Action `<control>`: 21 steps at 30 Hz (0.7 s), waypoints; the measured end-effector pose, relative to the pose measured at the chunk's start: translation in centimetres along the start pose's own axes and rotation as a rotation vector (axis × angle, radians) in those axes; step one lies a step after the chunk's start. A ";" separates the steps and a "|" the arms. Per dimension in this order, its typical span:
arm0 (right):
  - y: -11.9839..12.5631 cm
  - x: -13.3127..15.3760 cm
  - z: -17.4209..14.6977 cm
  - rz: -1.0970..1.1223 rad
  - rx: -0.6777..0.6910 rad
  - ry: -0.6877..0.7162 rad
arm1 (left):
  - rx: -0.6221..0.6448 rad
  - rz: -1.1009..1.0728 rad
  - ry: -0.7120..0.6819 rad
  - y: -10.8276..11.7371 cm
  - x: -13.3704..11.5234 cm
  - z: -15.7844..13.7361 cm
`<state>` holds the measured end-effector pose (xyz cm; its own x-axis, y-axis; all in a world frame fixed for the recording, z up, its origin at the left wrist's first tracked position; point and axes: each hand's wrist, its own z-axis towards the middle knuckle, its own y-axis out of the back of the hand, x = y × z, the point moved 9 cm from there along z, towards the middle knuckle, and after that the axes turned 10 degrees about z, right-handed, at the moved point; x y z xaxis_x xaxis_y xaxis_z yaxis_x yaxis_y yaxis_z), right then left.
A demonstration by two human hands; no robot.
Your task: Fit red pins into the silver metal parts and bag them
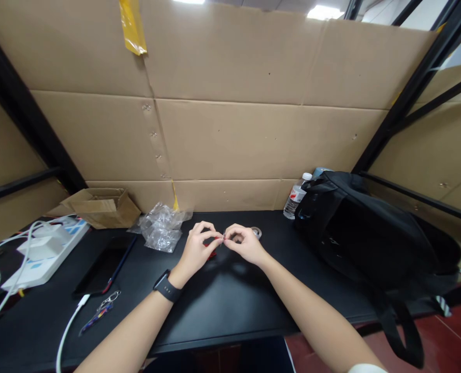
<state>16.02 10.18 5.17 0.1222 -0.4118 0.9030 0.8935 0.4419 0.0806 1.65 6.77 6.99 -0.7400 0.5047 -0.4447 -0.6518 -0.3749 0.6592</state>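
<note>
My left hand (202,242) and my right hand (246,243) meet above the middle of the black table, thumbs and forefingers pinched. Between the fingertips is a thin, light-coloured piece (223,238), too small to name, with a speck of red beside it. Something red (212,255) shows under my left hand, mostly covered by it. Just behind my right hand lies a small roll of tape (257,232), partly hidden. A dark watch (167,286) is on my left wrist.
Left of my hands are crumpled clear plastic (162,228), a brown paper bag (102,207), a phone (105,265), a keyring (100,312) and a white power strip (55,259) with cables. At right stand a water bottle (294,198) and a black bag (370,238). Cardboard (230,140) walls the back.
</note>
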 end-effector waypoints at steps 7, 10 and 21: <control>0.3 0.0 0.0 -0.225 0.001 0.004 | 0.133 -0.135 -0.050 -0.3 -0.3 0.2; 0.1 -0.1 0.0 -0.264 0.033 0.007 | 0.231 0.024 -0.101 -1.2 -0.5 -0.2; 1.3 0.3 0.0 -0.611 0.112 0.047 | 0.254 0.227 -0.017 -0.8 3.6 0.2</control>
<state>17.25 10.62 5.50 -0.3755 -0.6502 0.6605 0.7573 0.1956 0.6230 -0.47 9.08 4.94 -0.8571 0.4441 -0.2611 -0.4075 -0.2744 0.8710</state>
